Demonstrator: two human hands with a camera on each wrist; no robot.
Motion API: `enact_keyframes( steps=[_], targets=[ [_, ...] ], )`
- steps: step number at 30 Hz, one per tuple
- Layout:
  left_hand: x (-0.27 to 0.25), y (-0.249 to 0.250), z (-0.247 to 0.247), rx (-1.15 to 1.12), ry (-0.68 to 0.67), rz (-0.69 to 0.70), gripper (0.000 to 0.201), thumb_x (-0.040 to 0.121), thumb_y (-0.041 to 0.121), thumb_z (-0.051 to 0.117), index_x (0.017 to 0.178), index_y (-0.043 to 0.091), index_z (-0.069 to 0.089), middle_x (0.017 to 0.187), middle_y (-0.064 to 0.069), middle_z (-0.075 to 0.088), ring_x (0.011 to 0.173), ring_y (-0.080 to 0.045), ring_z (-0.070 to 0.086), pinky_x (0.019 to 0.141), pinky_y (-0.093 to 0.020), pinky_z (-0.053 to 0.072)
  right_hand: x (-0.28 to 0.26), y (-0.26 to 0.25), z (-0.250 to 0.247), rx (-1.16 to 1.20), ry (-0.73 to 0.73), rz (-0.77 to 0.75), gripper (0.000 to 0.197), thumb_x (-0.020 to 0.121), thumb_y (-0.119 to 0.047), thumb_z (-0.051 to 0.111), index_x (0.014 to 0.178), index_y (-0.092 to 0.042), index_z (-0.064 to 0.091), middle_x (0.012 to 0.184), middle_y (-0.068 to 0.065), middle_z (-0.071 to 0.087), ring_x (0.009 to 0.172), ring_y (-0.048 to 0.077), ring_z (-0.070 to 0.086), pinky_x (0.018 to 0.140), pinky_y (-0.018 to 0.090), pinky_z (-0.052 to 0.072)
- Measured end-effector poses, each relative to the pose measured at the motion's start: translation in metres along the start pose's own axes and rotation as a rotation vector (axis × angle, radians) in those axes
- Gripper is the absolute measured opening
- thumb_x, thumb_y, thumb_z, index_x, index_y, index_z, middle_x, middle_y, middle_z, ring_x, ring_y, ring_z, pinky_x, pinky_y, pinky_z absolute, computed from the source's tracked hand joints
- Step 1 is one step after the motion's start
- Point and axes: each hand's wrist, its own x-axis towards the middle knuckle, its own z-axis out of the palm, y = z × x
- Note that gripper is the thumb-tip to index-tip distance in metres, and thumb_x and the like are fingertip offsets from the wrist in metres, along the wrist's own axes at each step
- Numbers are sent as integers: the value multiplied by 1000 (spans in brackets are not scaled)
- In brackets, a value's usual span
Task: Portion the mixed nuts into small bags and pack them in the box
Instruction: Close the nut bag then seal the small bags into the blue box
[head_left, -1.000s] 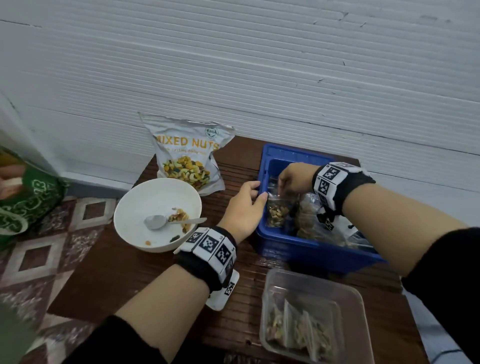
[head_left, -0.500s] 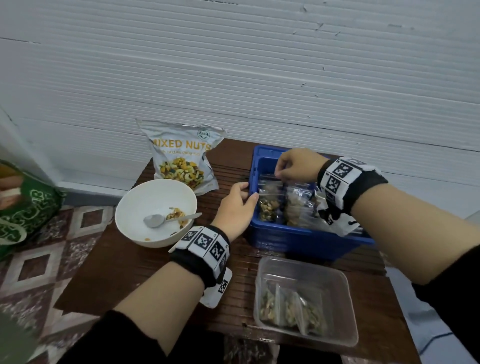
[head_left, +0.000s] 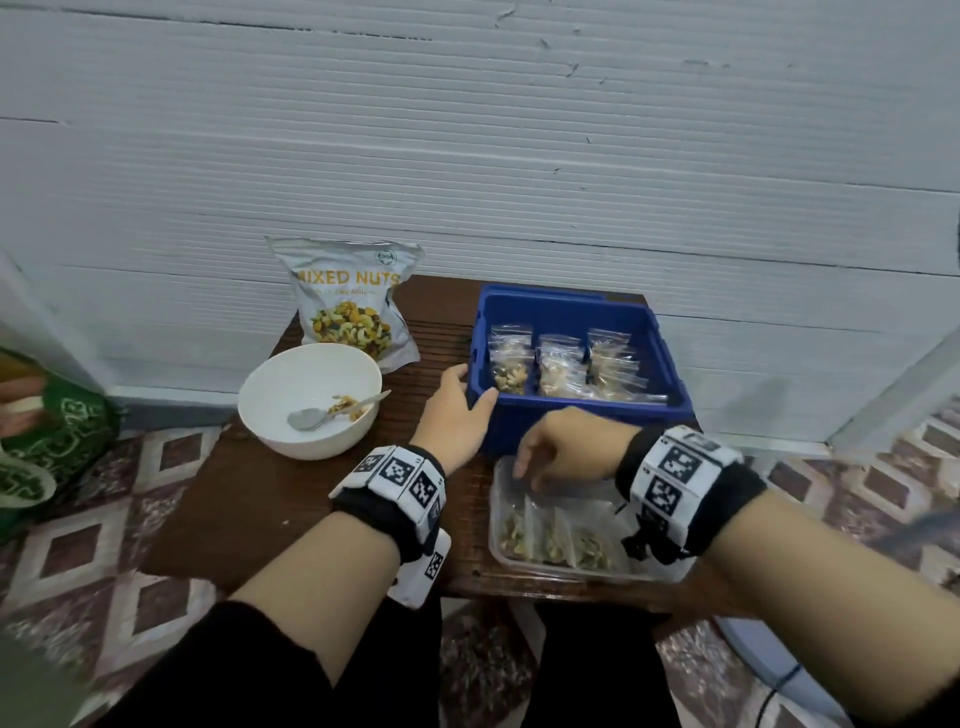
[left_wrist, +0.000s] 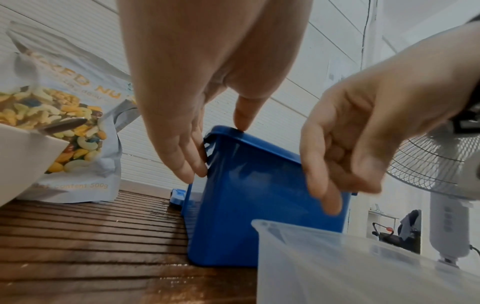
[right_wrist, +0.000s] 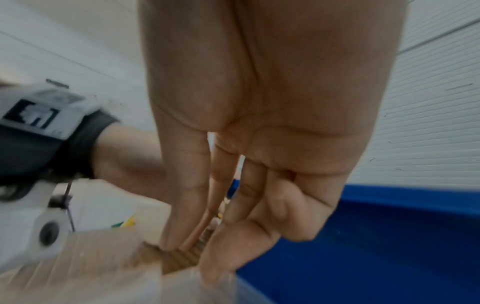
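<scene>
Against a white ribbed wall, the blue box (head_left: 574, 410) is steadied by the left hand (head_left: 452, 415), fingers straight. Over bagged nuts (head_left: 558, 538) in the clear tub (head_left: 563, 571), the empty right hand (head_left: 563, 452) is loosely curled. A hasty pinch could spill a bag.

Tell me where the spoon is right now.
In the head view the spoon lies inside the white bowl on the table's left side, just in front of the mixed nuts bag.
</scene>
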Motion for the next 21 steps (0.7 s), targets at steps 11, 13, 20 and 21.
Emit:
enact_keyframes(
  steps=[11, 13, 20, 21],
  targets=[
    [-20, -11, 4, -66, 24, -1, 54, 94, 24, 58, 140, 11, 33, 131, -6, 52, 118, -19, 52, 102, -34, 42, -2, 10, 29, -55, 35, -20, 13, 88, -8, 59, 87, -16, 70, 91, -3, 69, 85, 12, 62, 79, 22, 47],
    [-19, -13, 3, 0, 82, 13, 55, 92, 28, 61, 139, 13, 37, 132, -5, 50, 121, -21, 48, 106, -41, 39, -4, 18, 24, 28, 72, -14, 16, 88, -9, 59, 83, -23, 65, 84, -13, 63, 79, 3, 56, 75, 16, 44],
    [-26, -4, -3, 56, 179, 322, 9, 91, 40, 57, 96, 33, 60, 102, 8, 58, 108, -18, 53, 99, -45, 42, -13, 24, 2, 574, 403, -91, 19, 93, -1, 54, 80, -15, 57, 75, -1, 63, 58, 1, 55, 56, 11, 43],
    [-27, -3, -3, 70, 183, 356, 9, 90, 46, 55, 88, 39, 59, 99, 11, 60, 106, -16, 54, 96, -45, 42, -13, 23, 1, 636, 470, -90, 18, 94, -1, 53, 81, -15, 57, 75, 0, 64, 57, 2, 55, 52, 9, 41]
  ],
)
